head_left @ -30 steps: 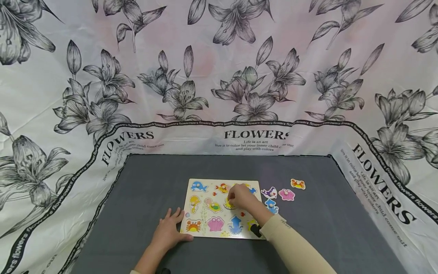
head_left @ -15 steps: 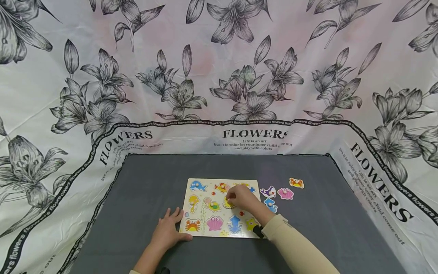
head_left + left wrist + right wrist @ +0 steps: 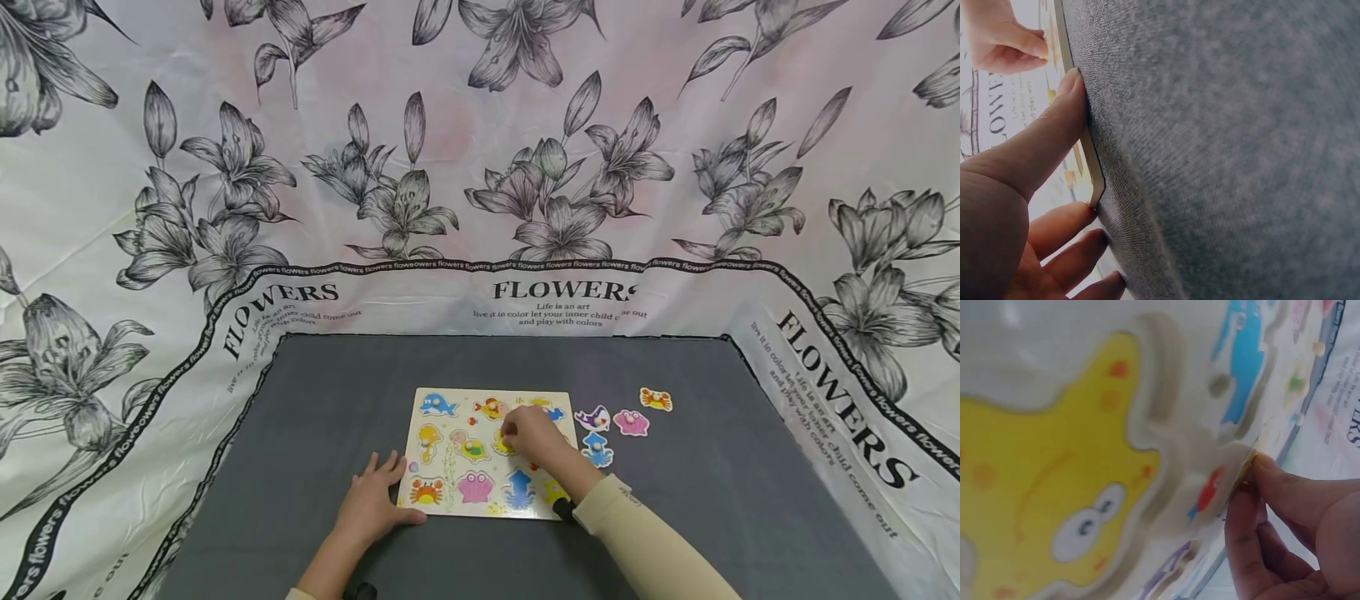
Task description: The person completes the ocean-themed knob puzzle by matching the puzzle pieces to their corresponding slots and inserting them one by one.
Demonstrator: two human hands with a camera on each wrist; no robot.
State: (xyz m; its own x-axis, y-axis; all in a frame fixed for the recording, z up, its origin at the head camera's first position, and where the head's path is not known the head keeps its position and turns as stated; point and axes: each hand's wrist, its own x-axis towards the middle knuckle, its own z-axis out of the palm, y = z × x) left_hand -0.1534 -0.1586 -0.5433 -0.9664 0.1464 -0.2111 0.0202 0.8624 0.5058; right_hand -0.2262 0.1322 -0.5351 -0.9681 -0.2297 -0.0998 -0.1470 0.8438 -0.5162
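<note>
A cream wooden puzzle board [image 3: 465, 396] with sea-animal shapes lies flat on the dark table. My right hand [image 3: 536, 437] pinches a yellow puzzle piece [image 3: 501, 445] between thumb and fingertips, at a shape right of the board's middle; the fingers hide most of it. In the right wrist view, whether the piece sits fully in its recess cannot be told. My left hand [image 3: 369, 508] rests at the board's near left corner, thumb along the front edge and fingers spread by the left side. A yellow star recess [image 3: 1079, 444] is close up in the right wrist view.
Right of the board lie loose pieces: a purple and white one [image 3: 593, 418], a pink shell [image 3: 632, 423], a blue squid [image 3: 597, 450] and an orange crab [image 3: 656, 400]. Behind the grey tabletop [image 3: 337, 383] hangs a flower-printed cloth [image 3: 450, 317].
</note>
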